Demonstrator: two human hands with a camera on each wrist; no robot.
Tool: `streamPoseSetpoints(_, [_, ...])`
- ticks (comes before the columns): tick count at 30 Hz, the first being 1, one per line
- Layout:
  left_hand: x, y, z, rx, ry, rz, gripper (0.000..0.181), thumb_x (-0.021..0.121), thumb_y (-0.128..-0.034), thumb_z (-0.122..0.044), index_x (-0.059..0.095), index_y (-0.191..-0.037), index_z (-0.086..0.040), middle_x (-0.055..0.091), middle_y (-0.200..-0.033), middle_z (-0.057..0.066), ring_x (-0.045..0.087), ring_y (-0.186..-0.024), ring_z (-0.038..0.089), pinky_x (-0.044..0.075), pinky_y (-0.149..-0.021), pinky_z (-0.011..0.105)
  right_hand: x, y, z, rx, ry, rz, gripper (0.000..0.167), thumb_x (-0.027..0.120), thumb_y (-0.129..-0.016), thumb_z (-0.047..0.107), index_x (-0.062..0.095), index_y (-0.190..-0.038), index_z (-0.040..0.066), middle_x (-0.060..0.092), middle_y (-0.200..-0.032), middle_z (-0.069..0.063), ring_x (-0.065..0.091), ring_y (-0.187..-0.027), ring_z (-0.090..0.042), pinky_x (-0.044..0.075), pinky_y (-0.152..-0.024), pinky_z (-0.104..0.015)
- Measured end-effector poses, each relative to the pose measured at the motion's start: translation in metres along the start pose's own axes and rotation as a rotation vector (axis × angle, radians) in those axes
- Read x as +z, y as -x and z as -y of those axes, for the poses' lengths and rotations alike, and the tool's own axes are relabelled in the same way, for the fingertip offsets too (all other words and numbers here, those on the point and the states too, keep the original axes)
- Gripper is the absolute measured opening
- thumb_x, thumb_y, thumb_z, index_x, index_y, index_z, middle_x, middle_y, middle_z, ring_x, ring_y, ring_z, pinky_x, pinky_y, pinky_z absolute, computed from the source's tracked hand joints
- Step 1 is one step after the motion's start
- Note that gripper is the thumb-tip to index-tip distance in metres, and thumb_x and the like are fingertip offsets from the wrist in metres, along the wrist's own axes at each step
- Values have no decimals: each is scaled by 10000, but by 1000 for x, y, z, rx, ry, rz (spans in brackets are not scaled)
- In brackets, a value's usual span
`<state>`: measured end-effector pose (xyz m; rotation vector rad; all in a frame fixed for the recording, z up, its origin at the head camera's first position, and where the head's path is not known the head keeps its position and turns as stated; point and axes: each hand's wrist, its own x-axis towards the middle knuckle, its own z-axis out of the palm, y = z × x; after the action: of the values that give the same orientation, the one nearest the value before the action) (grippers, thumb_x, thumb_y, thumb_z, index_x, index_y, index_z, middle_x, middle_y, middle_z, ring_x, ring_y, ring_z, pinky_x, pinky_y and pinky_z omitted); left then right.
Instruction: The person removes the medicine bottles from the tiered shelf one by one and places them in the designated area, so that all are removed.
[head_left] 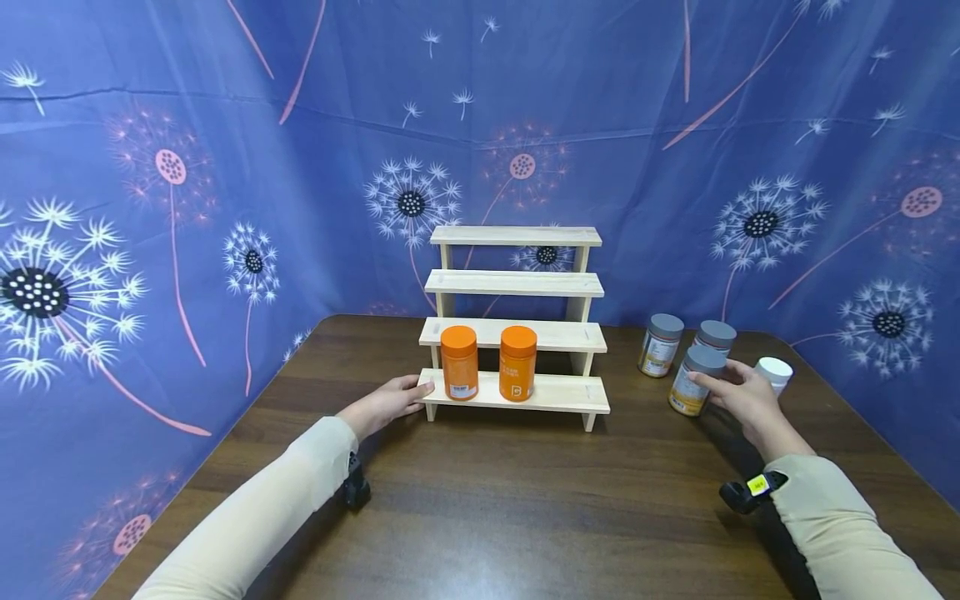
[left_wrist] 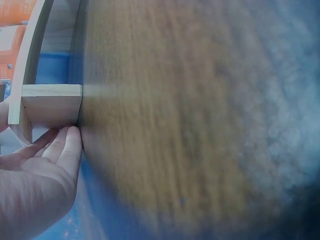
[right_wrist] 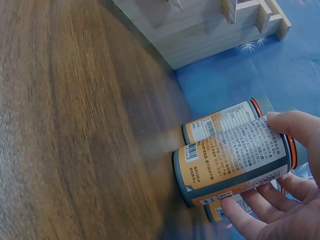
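two bare hands reach over a dark wooden bench, well apart, one to each side. farthest left, the left hand has its grip on the near left end of a four-step wooden stand, thumb at the edge of the lowest step and fingers by its leg. the stand looks stiff but light, likely to slide or tip if pushed, so its end by the leg seems a sound place to steady it.

on that lowest step two orange jars stand upright, the left one and the right one, with a small gap between them.

right of the stand, on the bench, are a grey-lidded jar toward the back and, nearer, the held jar — grey lid, orange and white label, tilted a little. i cannot tell whether its base touches the bench. another grey-lidded jar is behind it. the right hand has a narrow grip round the held jar, thumb on one side and fingers on the other. it looks rigid, fairly light and perhaps slick — best taken round the upper body, below the lid. farthest right, a white-lidded jar shows partly behind the hand.
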<state>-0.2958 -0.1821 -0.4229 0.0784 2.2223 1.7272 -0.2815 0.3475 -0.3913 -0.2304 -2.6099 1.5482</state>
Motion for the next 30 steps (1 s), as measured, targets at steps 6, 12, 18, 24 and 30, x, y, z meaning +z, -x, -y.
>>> streamPoseSetpoints(6, [1,-1,-2,20,0,10,571,458,-1037,-230,271,-1461,104,416,-1435,291,447,-1313,316,359,-1150,417,1,-5,-3,5,3,-32,934,642,-899,455,173,-1496,-90,273,-1478,-360,426,-1262,-419,588,-757,-223])
streamPoseSetpoints(12, [0,-1,-2,7,-5,1,571,471,-1033,-231,282,-1458,101,424,-1430,286,469,-1288,293,372,-1141,416,2,-15,-13,38,7,-63,1017,698,-831,528,205,-1490,-69,303,-1475,-318,489,-1156,-316,600,-757,-307])
streamPoseSetpoints(18, [1,1,-1,15,-8,6,555,475,-1031,-219,300,-1445,108,447,-1406,285,492,-1240,259,383,-1135,420,4,-6,-7,30,23,-71,968,682,-868,466,181,-1490,-80,269,-1495,-340,402,-1266,-405,537,-895,-431])
streamPoseSetpoints(24, [1,2,0,16,-6,19,558,474,-1031,-216,295,-1445,113,440,-1409,290,489,-1247,265,382,-1135,416,2,6,13,-19,83,-108,940,649,-897,444,158,-1493,-92,265,-1475,-365,340,-1299,-480,499,-897,-450])
streamPoseSetpoints(30, [0,2,0,20,11,8,553,474,-1031,-210,296,-1447,107,438,-1411,289,475,-1268,287,370,-1141,421,1,10,31,-67,66,-134,933,638,-896,470,163,-1504,-55,248,-1504,-350,280,-1329,-514,359,-1039,-631])
